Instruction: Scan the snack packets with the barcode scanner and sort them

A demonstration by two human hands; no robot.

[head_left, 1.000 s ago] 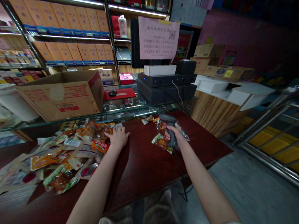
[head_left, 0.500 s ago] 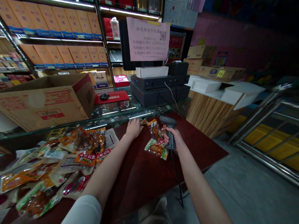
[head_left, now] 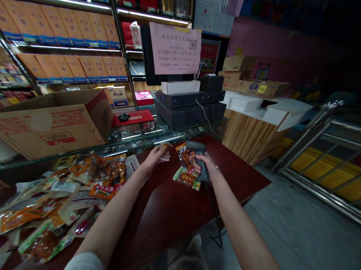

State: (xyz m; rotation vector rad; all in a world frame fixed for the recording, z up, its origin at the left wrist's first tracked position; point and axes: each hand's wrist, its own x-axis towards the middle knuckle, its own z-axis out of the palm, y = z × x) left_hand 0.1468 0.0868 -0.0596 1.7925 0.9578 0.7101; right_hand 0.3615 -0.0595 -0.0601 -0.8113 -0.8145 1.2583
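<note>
My left hand (head_left: 153,157) is closed on a small snack packet (head_left: 164,148), lifted just above the dark red table (head_left: 178,207) near its far edge. My right hand (head_left: 204,166) grips the handle of a grey barcode scanner (head_left: 197,150), its cable hanging down past the table's front edge. Two snack packets (head_left: 185,167) lie on the table just left of the scanner, between my hands. A big heap of snack packets (head_left: 68,193) covers the table's left part.
Behind the table stands a glass counter (head_left: 132,139) with a large cardboard box (head_left: 49,121), a red mouse pad with a mouse (head_left: 124,116) and a black register with a monitor (head_left: 187,102). Shelves of orange boxes (head_left: 72,40) fill the back. A metal railing (head_left: 326,143) stands at right.
My left hand left the heap, reached right to the table's far edge and picked up a small packet. My right hand stayed on the scanner. The camera turned a little to the right.
</note>
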